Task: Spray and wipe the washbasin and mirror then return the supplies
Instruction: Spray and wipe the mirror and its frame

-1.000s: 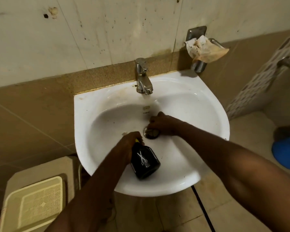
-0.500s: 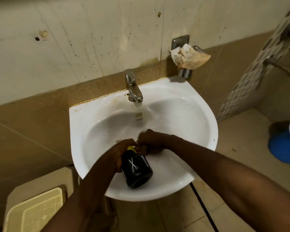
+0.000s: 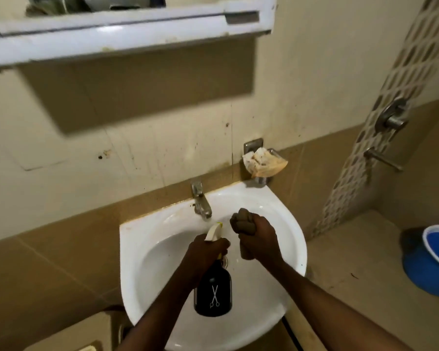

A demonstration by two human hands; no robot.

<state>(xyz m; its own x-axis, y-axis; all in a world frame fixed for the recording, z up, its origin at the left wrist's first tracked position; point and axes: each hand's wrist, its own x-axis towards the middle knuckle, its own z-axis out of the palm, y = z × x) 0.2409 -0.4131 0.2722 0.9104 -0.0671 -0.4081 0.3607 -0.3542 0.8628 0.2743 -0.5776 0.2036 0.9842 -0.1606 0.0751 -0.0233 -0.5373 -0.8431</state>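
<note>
Above the washbasin (image 3: 137,239), both hands now lifted: left hand (image 3: 203,257) grips spray bottle (image 3: 213,295), right hand (image 3: 260,239) cloth (image 3: 241,222).

Both bare forearms are extended forward over the washbasin (image 3: 137,249). The left hand (image 3: 203,254) is closed round the neck of a black spray bottle (image 3: 213,292), held over the middle of the basin, nozzle aimed at its back rim. The right hand (image 3: 257,239) is fisted, knuckles up, around a wadded brown cloth (image 3: 241,221), raised above the basin's right half.
</note>
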